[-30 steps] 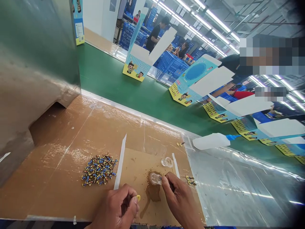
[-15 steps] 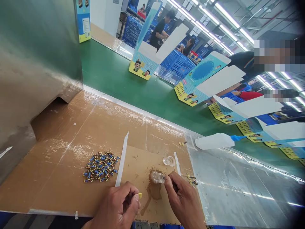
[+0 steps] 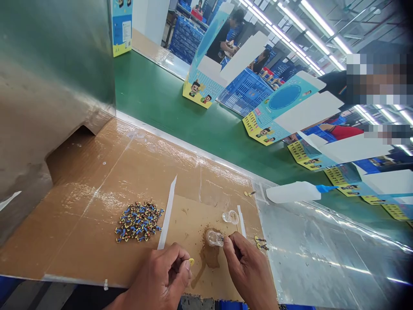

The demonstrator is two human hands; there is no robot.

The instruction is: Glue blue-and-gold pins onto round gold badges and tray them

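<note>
My left hand (image 3: 167,275) is closed, with a small round yellow disc (image 3: 191,261) pinched between thumb and forefinger above the cardboard. A small clear plastic cup (image 3: 213,238) stands on a wet brown stain to the right of it. At the cup's rim, my right hand (image 3: 247,265) is closed in a pinch on a small dark piece (image 3: 222,239), mostly hidden by the fingers. Behind the cup lies a clear plastic lid-like piece (image 3: 230,217). Left of my hands is a pile of tiny blue, yellow and dark figures (image 3: 138,221).
Yellow discs with dark figures attached (image 3: 260,242) lie by the metal sheet (image 3: 300,254). A white squeeze bottle (image 3: 293,192) with a blue nozzle lies on its side. Open printed boxes (image 3: 271,116) stand along the green belt (image 3: 155,94). A metal housing (image 3: 58,77) rises at left. People sit beyond.
The whole view has shifted slightly to the right. Both hands keep nearly the same pose, the left still on the yellow disc and the right still at the cup.
</note>
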